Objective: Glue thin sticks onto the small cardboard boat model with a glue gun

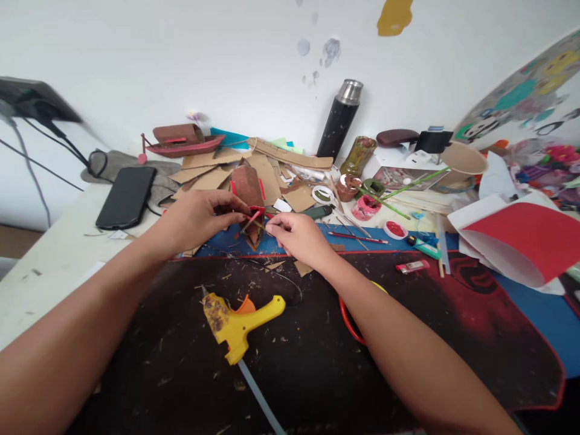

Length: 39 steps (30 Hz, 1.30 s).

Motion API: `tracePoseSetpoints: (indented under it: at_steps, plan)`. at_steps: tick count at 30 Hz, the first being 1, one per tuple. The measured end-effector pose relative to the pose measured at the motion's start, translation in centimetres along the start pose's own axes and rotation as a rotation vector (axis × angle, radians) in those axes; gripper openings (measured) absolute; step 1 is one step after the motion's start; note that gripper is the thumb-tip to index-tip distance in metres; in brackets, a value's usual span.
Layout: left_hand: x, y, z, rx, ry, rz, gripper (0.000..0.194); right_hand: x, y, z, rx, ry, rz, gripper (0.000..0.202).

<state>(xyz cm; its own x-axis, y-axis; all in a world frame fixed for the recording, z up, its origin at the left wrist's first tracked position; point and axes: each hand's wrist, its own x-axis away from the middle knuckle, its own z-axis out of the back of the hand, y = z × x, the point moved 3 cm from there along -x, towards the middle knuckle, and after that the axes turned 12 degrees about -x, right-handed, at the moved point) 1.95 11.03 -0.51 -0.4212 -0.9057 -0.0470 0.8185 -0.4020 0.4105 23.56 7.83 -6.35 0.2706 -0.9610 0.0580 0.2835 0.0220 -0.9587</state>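
A small brown cardboard model boat [248,185] with red trim points toward me at the back edge of the dark mat. My left hand [212,212] is closed at its left side, thumb and forefinger pinching at the boat's edge near two crossed thin sticks. From the right, my right hand [295,234] pinches the end of a thin brownish stick [260,224] that lies across the boat's near end. The exact contact under the fingertips is partly hidden. In front of both hands lies a yellow hot glue gun [240,323] with a glue stick in its back.
A second model boat [185,144] stands behind, by cardboard scraps [267,175]. A phone [127,198] lies left; a black thermos [339,119] leans at the wall. Open paint jars [366,206], a paintbrush [357,237], a lighter [412,266] and red paper [525,241] are right.
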Motion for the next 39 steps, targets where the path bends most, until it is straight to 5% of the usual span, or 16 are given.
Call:
tracePoseSetpoints:
  at_steps: [39]
  plan:
    - [0.16,-0.18,0.37,0.019,0.058,0.02,0.031,0.35,0.02,0.14,-0.05,-0.02,-0.064,0.017]
